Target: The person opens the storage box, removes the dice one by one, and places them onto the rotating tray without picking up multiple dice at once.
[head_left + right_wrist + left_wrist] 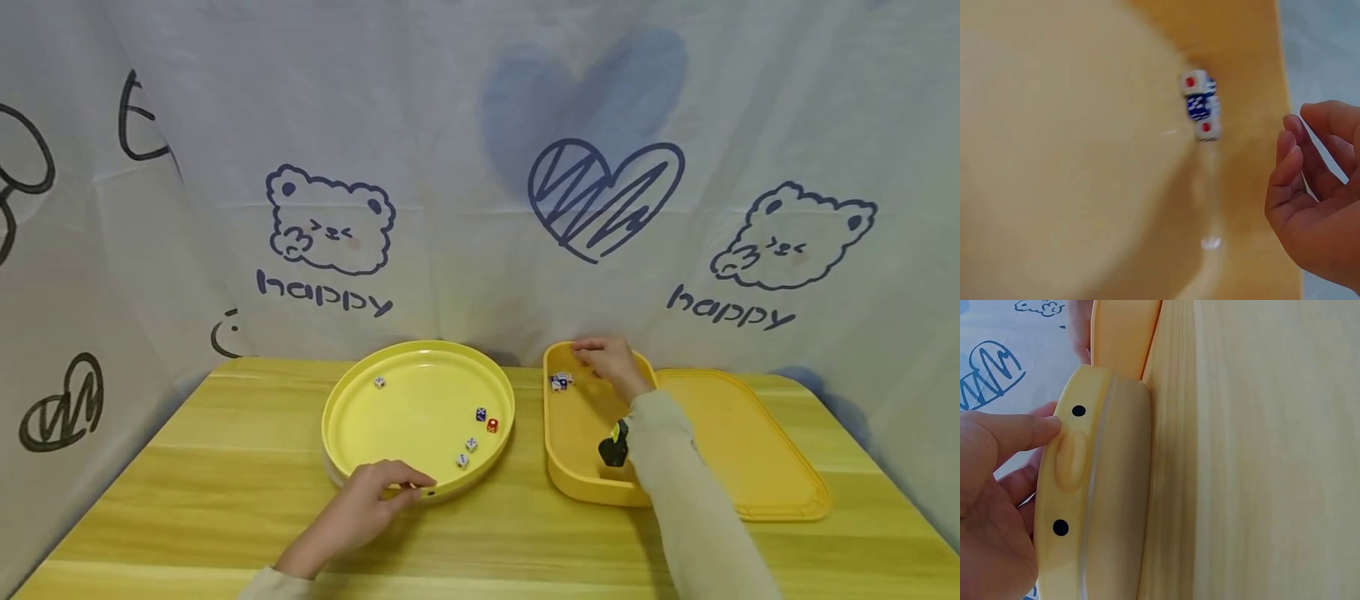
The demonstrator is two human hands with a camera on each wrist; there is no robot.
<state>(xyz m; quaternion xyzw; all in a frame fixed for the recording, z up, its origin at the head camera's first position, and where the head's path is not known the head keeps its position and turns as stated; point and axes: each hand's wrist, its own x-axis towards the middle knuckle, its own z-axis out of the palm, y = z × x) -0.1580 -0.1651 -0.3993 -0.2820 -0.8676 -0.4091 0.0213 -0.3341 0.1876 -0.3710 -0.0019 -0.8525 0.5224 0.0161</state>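
dice (560, 382) (white and blue) lie left of the right grip (613, 364)

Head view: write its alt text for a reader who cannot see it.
A person's left hand grips a round yellow plastic tray that holds five small dice: three white, one blue, one red. The right hand hovers over a rectangular orange-yellow box holding clustered white and blue dice.
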